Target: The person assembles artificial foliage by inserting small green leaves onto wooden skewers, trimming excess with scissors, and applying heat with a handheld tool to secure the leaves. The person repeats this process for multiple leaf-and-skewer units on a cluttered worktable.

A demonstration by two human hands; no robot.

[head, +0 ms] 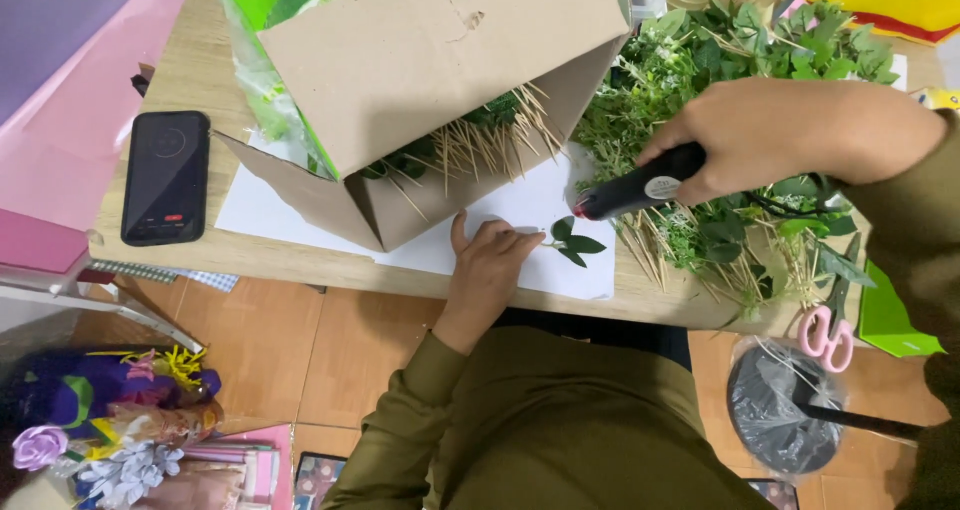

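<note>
Left hand point(487, 265) pressed flat on the leaf sprig point(574, 242), which lay on white paper point(520, 205) on the worktop point(190, 65). Right hand point(790, 130) gripped the glue gun point(640, 185). Sprig judged light, flimsy; best held by the stem.

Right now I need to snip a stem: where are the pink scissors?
In the head view, the pink scissors hang over the table's right edge, below the greenery pile.
</note>
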